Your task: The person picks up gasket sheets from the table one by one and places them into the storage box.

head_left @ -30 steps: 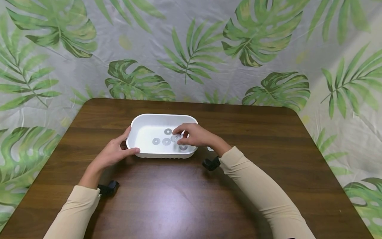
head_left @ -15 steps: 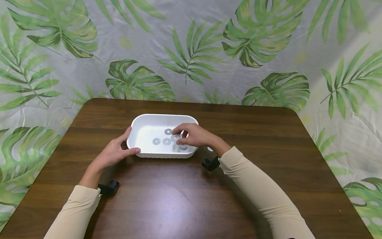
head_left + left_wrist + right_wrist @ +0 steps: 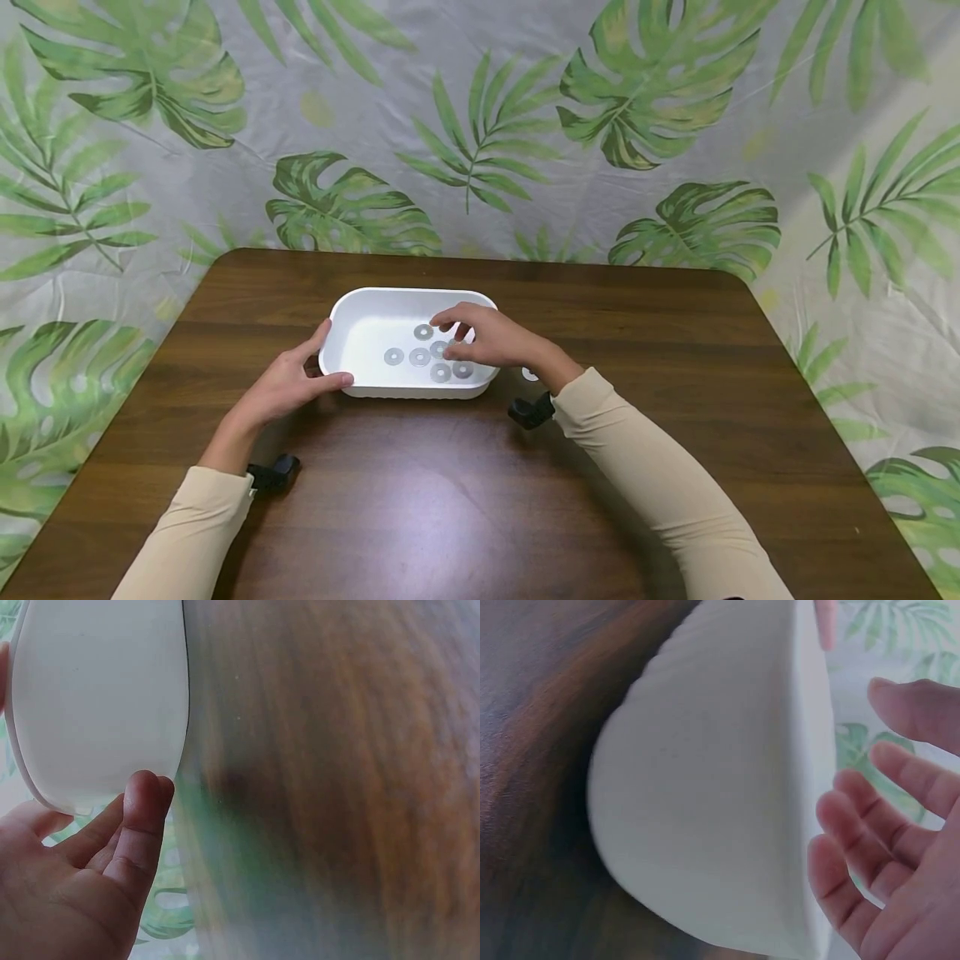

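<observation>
In the head view, a white oblong tub (image 3: pixel 367 329) stands on the table with several flat metal washers (image 3: pixel 393 357) lying in its middle and right part. At its left end my left hand (image 3: pixel 288 379) grips the tub, thumb on the near rim and fingers round the far side. Over the tub's right end hovers my right hand (image 3: pixel 487 337), thumb and fingers parted with nothing between them. One washer (image 3: pixel 440 372) lies near the front wall, just below the right thumb. The right wrist view shows those fingers loosely bent above the tub's rim.
A pale ring-shaped piece (image 3: pixel 529 374) lies on the table right of the tub, partly covered by the right wrist. The brown wooden table (image 3: pixel 405 500) ends in front of a leaf-patterned cloth (image 3: pixel 480 158). Each wrist wears a black camera mount (image 3: pixel 273 473).
The right hand has let go of a washer, which now lies near the tub's front wall; its fingers have spread and lifted slightly. The left hand keeps its hold.
</observation>
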The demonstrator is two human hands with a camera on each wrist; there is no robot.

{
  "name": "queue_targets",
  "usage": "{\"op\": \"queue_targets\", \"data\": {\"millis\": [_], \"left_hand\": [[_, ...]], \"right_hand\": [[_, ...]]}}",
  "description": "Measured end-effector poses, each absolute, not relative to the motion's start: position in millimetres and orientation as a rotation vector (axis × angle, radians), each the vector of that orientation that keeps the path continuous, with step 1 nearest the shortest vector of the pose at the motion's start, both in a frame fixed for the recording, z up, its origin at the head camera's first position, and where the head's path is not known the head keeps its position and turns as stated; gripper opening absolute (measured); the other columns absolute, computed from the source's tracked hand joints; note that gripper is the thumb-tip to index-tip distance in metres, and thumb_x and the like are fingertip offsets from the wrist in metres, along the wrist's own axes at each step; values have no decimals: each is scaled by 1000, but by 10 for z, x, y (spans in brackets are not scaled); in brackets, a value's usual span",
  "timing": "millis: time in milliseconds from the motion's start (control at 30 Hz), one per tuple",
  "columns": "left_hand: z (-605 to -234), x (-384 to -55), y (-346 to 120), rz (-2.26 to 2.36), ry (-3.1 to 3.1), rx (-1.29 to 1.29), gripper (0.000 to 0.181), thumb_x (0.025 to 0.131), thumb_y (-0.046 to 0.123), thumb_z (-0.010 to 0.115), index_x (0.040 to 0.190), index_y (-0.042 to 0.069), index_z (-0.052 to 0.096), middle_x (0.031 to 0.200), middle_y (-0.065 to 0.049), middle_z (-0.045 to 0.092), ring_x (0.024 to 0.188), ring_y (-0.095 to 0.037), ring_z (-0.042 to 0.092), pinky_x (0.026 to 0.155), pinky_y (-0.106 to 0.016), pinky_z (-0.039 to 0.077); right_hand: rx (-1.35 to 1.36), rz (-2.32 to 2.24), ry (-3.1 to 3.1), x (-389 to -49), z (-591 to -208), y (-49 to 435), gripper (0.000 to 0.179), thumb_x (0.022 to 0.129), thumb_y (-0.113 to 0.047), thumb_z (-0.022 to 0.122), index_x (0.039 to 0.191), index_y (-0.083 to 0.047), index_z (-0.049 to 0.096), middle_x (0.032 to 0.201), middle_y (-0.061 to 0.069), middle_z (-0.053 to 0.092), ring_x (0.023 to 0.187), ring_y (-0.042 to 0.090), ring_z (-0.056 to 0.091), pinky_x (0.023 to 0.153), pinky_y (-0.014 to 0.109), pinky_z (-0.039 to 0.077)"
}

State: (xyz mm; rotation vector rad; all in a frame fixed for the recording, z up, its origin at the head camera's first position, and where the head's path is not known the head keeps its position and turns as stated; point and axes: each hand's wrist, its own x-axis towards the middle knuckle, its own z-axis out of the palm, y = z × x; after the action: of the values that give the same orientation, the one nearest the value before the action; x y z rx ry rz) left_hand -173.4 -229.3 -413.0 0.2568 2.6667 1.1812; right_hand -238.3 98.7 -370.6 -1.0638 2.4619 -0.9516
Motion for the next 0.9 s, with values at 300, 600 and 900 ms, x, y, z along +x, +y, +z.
{"op": "queue_targets", "data": {"millis": [300, 600, 900], "left_hand": [[-4117, -1728, -2286, 1188, 2662, 259, 102, 87, 39, 76, 160, 13, 9, 158, -25, 34, 124, -29, 53, 95, -26, 41], [-4109, -1713, -2284, 1170, 2668, 249, 103, 87, 40, 75, 160, 12, 9, 161, -23, 27, 131, -31, 47, 103, -39, 39], [-4098, -1710, -2276, 1190, 2655, 250, 103, 87, 40, 75, 160, 13, 8, 161, -24, 26, 133, -33, 46, 106, -49, 37]], "right_hand": [[-953, -1130, 2517, -2249, -3467, 1437, 35, 96, -14, 66, 129, -9, 61, 128, 8, 60, 107, 23, 62, 90, 37, 51], [-871, -1154, 2545, -2040, -3486, 2040, 31, 95, -14, 67, 126, -10, 63, 122, 8, 64, 106, 23, 63, 90, 45, 51], [-825, -1077, 2520, -1921, -3664, 2321, 27, 96, -13, 65, 123, -12, 64, 112, 6, 67, 96, 17, 65, 82, 32, 53]]}}
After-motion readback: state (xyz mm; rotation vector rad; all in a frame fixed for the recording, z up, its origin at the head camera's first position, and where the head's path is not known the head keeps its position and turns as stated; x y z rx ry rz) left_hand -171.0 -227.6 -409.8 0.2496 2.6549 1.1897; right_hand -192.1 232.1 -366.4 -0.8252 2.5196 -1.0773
